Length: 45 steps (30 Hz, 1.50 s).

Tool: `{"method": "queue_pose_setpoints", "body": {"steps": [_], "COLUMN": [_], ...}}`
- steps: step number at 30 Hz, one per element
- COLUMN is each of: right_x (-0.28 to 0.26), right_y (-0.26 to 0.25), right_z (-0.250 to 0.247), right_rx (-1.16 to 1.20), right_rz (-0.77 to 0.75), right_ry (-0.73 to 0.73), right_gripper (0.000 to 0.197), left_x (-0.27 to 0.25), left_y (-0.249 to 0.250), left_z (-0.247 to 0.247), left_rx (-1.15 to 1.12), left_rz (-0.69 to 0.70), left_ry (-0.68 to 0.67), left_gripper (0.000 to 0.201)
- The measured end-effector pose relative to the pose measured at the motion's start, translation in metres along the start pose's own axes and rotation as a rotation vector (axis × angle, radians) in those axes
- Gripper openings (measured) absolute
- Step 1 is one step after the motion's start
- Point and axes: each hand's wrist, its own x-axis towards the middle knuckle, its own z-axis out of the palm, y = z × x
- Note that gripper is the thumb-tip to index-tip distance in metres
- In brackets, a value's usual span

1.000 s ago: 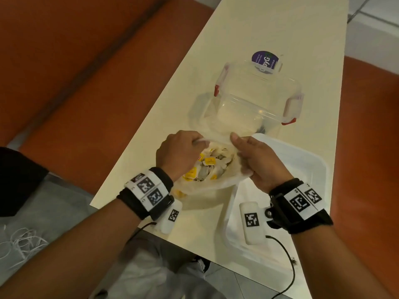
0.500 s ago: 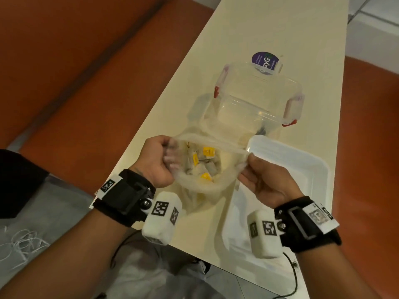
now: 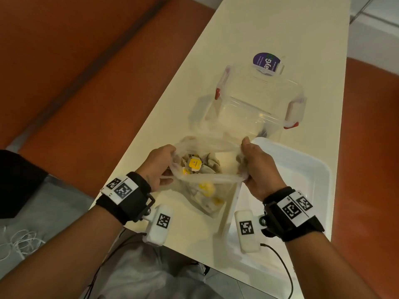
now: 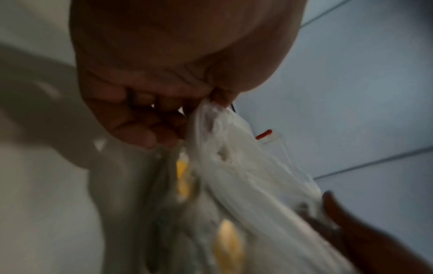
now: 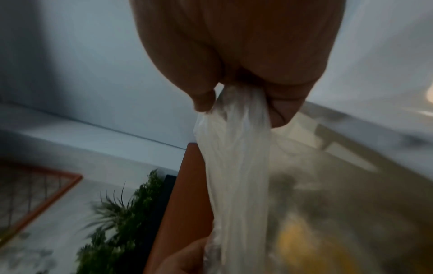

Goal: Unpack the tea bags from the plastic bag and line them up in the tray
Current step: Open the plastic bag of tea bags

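Cream counter (image 3: 269,29) between orange benches (image 3: 75,72). White tray (image 3: 313,175) at near right edge, partly hidden by right arm. Clear container (image 3: 259,104) with red clips behind bag, purple label (image 3: 266,61) beyond it. Plastic bag (image 3: 207,180) held above counter, mouth stretched open. Left hand (image 3: 157,167) pinches left rim, right hand (image 3: 259,169) grips right rim bunched. Tea bags (image 3: 194,165) inside bag, yellow tags visible.

Mid-frame we see the clear plastic bag (image 3: 212,186) stretched open, yellow-tagged tea bags (image 3: 194,164) heaped inside; lower right, the white tray (image 3: 306,169) lies flat, its left rim beside the bag.
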Motion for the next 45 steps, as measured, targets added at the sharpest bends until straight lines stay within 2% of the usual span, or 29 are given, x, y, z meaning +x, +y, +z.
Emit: {"method": "queue_pose_setpoints", "body": {"steps": [2,4,6,8,10,12,15,17,18,20,22,24,27,30,34,36,38,41,43,45], "right_x": [-0.001,-0.004,-0.005,-0.009,-0.014,-0.023,-0.035,-0.035,-0.031,-0.027,-0.025,-0.026,-0.029,-0.034,-0.041,-0.044,-0.046,-0.048,-0.048,-0.050], "right_y": [0.001,0.003,0.003,0.004,0.008,0.011,0.014,0.020,0.024,0.028,0.026,0.020,0.016,0.015,0.016,0.019,0.020,0.024,0.027,0.029], "right_z": [0.002,0.004,0.005,0.007,0.009,0.013,0.025,0.033,0.035,0.036,0.035,0.032,0.030,0.031,0.032,0.035,0.037,0.037,0.034,0.031], "right_rx": [-0.159,-0.267,-0.361,-0.548,-0.914,-1.242,-1.350,-1.410,-1.461,-1.573,-1.633,-1.656,-1.729,-1.755,-1.784,-1.788,-1.792,-1.787,-1.780,-1.781], "right_rz": [-0.044,-0.084,-0.140,-0.260,-0.510,-0.803,-1.069,-1.130,-1.120,-0.961,-0.697,-0.544,-0.478,-0.440,-0.433,-0.418,-0.405,-0.416,-0.438,-0.487], "right_ry": [-0.020,-0.057,-0.069,-0.050,0.086,0.250,0.374,0.309,0.258,0.181,0.137,0.111,0.119,0.122,0.094,0.099,0.099,0.084,0.115,0.164], "right_gripper": [0.055,0.072,0.075,0.069,0.068,0.068,0.064,0.049,0.039,0.027,0.033,0.046,0.069,0.083,0.097,0.104,0.109,0.109,0.109,0.112], "left_x": [0.004,0.007,0.005,-0.001,-0.001,0.004,0.011,0.014,0.015,0.018,0.022,0.027,0.037,0.044,0.047,0.044,0.035,0.015,0.005,0.002], "left_y": [-0.001,-0.002,-0.002,0.002,0.005,0.008,0.015,0.018,0.020,0.024,0.030,0.035,0.040,0.046,0.046,0.043,0.038,0.026,0.015,0.004], "left_z": [-0.001,-0.003,-0.002,0.003,0.008,0.010,0.010,0.009,0.008,0.005,0.001,-0.003,-0.008,-0.013,-0.024,-0.025,-0.022,-0.015,-0.009,-0.006], "left_rx": [0.180,0.405,0.655,0.909,1.158,1.326,1.469,1.520,1.532,1.521,1.458,1.386,1.283,1.211,1.250,1.312,1.411,1.509,1.508,1.585], "left_rz": [0.187,0.464,0.749,0.913,0.967,0.970,0.959,0.942,0.930,0.888,0.835,0.788,0.757,0.732,0.675,0.678,0.759,1.043,1.206,1.206], "left_ry": [0.089,0.199,0.230,0.198,0.178,0.183,0.199,0.179,0.158,0.094,0.009,-0.063,-0.128,-0.166,-0.226,-0.189,-0.049,0.192,0.175,0.054], "left_gripper": [0.014,0.018,0.025,0.023,0.026,0.037,0.052,0.057,0.060,0.064,0.066,0.068,0.068,0.068,0.073,0.075,0.076,0.072,0.065,0.066]}}
